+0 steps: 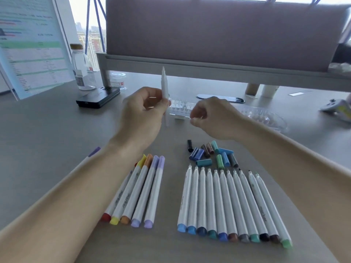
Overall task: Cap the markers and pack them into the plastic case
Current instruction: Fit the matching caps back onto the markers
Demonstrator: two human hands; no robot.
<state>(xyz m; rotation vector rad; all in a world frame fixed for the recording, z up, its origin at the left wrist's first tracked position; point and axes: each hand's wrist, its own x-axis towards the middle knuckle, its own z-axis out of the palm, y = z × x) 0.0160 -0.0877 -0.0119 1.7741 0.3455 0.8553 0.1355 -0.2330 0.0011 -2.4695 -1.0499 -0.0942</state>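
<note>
Spanning the frame: grey worktop (pixel 47 130); mauve divider panel (pixel 218 29) at 12 o'clock, window (pixel 83 25) behind; left hand (pixel 144 111) fingers clamped on upright white marker (pixel 164 86); right hand (pixel 212 116) fingers curled, hold blurred, cannot tell. Clear plastic case (pixel 180 109) between hands, partly hidden; loose caps (pixel 204 162) at 4 o'clock.

Grey desk (pixel 47 130), mauve divider panel (pixel 218 29), bright window (pixel 85 25), perhaps daylight
</note>
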